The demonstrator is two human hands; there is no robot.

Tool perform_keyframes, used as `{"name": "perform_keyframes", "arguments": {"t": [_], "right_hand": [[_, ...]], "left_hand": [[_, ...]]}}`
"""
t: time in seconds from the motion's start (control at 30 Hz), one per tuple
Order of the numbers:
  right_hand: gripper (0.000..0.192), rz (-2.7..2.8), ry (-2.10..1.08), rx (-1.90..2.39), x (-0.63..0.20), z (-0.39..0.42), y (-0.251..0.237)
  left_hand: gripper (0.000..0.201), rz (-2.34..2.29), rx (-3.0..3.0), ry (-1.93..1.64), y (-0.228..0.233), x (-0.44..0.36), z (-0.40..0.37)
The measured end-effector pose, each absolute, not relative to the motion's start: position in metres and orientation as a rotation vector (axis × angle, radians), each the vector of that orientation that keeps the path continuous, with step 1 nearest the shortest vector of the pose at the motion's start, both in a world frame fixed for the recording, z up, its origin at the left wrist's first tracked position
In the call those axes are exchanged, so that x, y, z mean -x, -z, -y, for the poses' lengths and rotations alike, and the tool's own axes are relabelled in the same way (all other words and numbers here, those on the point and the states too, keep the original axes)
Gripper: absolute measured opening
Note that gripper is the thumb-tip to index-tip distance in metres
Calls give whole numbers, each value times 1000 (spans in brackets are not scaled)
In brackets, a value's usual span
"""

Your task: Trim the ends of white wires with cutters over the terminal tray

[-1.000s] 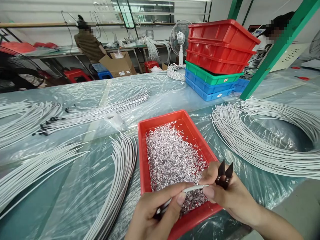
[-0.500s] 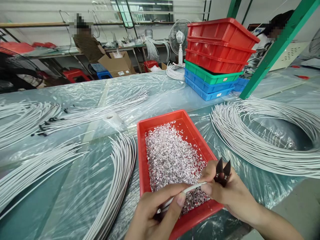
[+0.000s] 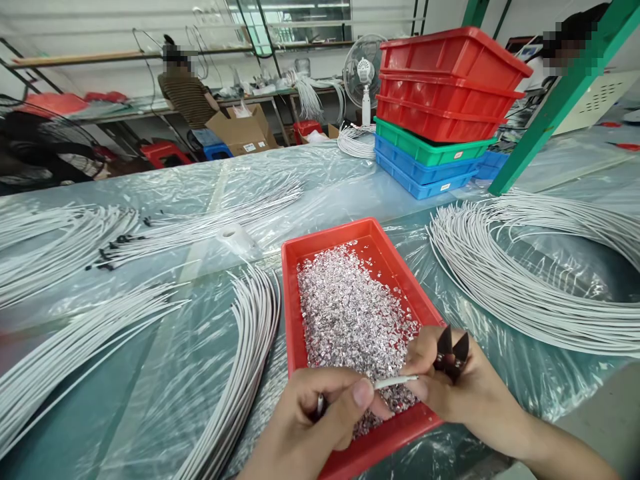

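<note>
My left hand (image 3: 325, 413) pinches a white cable (image 3: 391, 383) between thumb and forefinger, its end pointing right. Thumb and forefinger of my right hand (image 3: 465, 393) close on the tip of that cable. Dark-bladed nippers (image 3: 452, 353) rest in the same right hand, jaws apart and pointing up; their handles are hidden in the palm. Both hands are above the near end of a red tray (image 3: 293, 313), which holds a heap of small shiny silver pieces (image 3: 345, 313). A dark-and-white object, too small to name, shows inside the curl of my left fingers.
Bundles of white cables (image 3: 250, 333) lie left of the tray, and a large cable coil (image 3: 500, 287) lies right. Behind are a clear roll (image 3: 237, 239), stacked bins (image 3: 445, 107), a green post (image 3: 550, 107) and a fan (image 3: 366, 73). Two people are farther back.
The cable between my hands has gone from a slight curve to nearly straight, and my left fingers have shifted along it towards its tip. The whole view has swung slightly left.
</note>
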State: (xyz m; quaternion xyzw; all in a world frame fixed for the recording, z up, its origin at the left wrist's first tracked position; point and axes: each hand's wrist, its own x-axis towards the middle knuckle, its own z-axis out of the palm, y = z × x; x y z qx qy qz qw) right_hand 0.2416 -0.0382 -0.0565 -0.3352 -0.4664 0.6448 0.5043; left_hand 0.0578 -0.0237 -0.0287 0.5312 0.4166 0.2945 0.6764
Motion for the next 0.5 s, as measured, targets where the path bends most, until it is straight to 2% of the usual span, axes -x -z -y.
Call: {"name": "perform_keyframes", "arguments": {"t": [0.33, 0.5], "right_hand": [[10, 1274, -1419, 873, -240, 36, 55], [31, 1440, -1160, 806, -242, 35, 53]], "left_hand": [[40, -849, -987, -488, 30, -49, 15], [45, -814, -974, -416, 35, -45, 11]]}}
